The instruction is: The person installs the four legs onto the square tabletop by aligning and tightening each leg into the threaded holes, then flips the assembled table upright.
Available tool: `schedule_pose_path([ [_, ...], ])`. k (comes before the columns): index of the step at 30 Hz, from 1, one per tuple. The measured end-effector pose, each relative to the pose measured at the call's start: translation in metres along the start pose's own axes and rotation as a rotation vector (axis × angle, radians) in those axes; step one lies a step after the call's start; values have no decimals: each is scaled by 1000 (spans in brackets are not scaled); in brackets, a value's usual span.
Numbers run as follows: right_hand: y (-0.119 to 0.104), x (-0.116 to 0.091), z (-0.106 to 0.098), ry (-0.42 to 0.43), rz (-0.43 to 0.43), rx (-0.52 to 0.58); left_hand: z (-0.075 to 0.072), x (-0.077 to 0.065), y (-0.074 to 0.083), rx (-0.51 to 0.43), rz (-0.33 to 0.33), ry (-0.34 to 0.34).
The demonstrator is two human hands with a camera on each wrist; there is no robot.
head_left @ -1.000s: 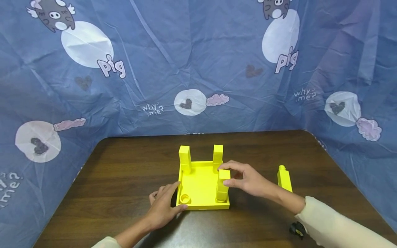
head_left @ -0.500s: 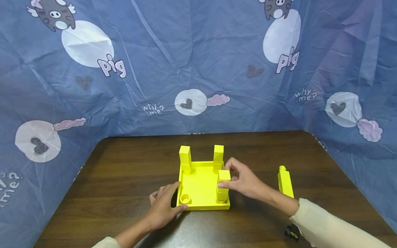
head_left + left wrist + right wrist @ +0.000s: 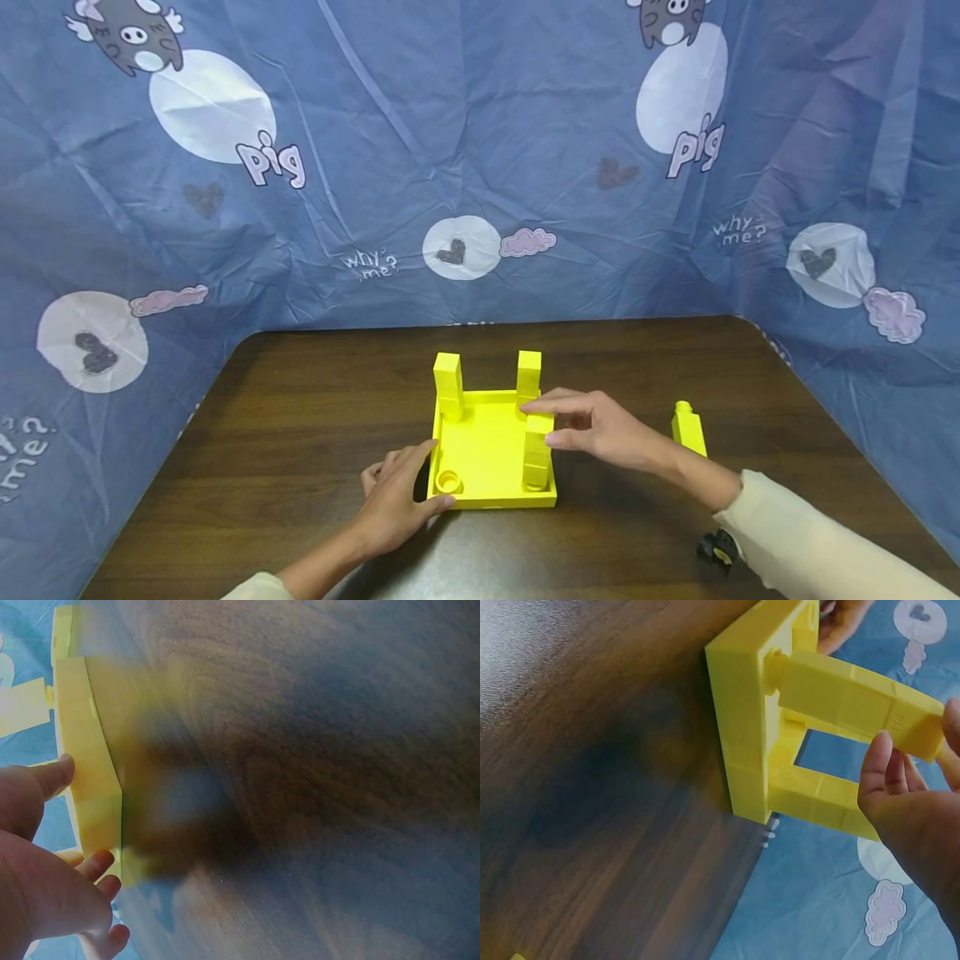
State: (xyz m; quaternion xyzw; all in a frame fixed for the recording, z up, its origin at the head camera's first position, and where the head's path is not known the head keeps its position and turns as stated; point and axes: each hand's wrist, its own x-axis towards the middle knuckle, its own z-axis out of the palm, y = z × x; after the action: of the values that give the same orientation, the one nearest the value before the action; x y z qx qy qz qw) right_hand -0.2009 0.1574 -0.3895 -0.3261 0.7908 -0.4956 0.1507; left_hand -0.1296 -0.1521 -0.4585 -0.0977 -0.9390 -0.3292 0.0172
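A yellow square toy tabletop (image 3: 483,454) with a raised rim lies underside up, bearing upright square legs at three corners. Its near left corner has only a round socket (image 3: 448,482). My left hand (image 3: 393,504) holds that corner, thumb at the front rim and index finger along the left side. My right hand (image 3: 600,429) grips the upper end of the near right leg (image 3: 536,462) between thumb and fingers. In the right wrist view this leg (image 3: 840,690) leans slightly at its round socket. The far left leg (image 3: 448,383) and far right leg (image 3: 528,375) stand untouched.
A loose yellow leg (image 3: 688,429) with a round threaded end lies to the right, partly behind the right forearm. A small black object (image 3: 717,550) lies by the right sleeve. The brown wooden table (image 3: 300,400) meets a blue printed cloth (image 3: 337,167) behind and at the sides.
My right fingers have turned about the near right leg, thumb first moving left across it, then back right. The leg has turned and tilts slightly. My left hand stays in place.
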Motion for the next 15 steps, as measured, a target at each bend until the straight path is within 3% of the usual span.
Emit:
schedule_pose_path([
  [15, 7, 6, 17, 164, -24, -16, 0, 0, 0, -13, -8, -6],
])
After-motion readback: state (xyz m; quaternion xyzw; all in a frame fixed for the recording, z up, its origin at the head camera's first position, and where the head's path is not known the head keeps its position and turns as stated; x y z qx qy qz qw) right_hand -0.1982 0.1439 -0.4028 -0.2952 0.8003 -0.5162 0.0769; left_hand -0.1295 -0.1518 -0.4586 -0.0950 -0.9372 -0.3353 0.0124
